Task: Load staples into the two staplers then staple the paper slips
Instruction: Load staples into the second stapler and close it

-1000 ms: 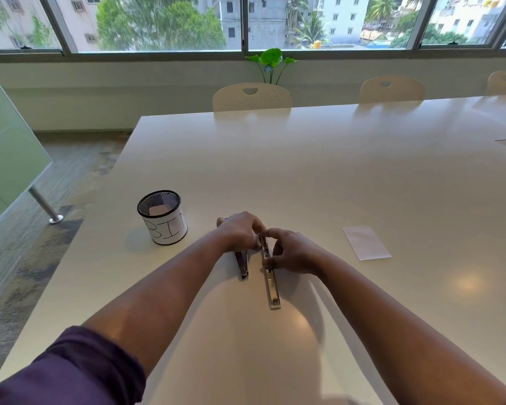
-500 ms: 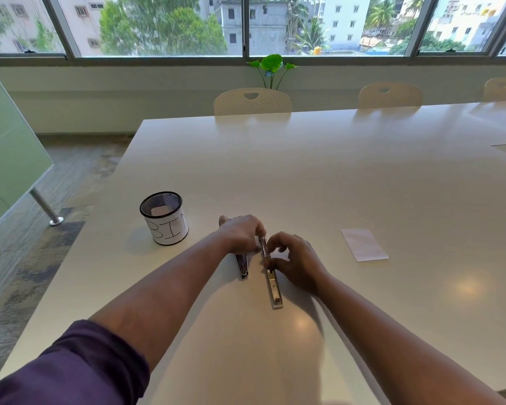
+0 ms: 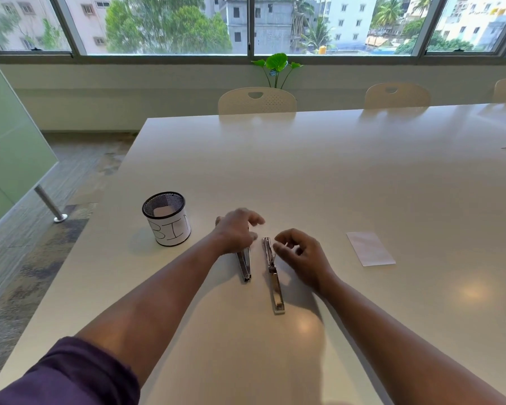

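Here, two slim metal staplers lie side by side on the white surface (image 3: 333, 176): the left stapler (image 3: 245, 266) under the left hand (image 3: 236, 232), the right stapler (image 3: 272, 276) folded out flat, long and shiny, just left of the right hand (image 3: 300, 252). The left hand rests on its stapler, fingers loosely spread; the right hovers loosely curled, whether pinching staples cannot be told. Risk: a thin staple strip could slip or jam crooked in the narrow channel. Paper slip (image 3: 370, 248) lies well right; mesh cup (image 3: 167, 219) left.
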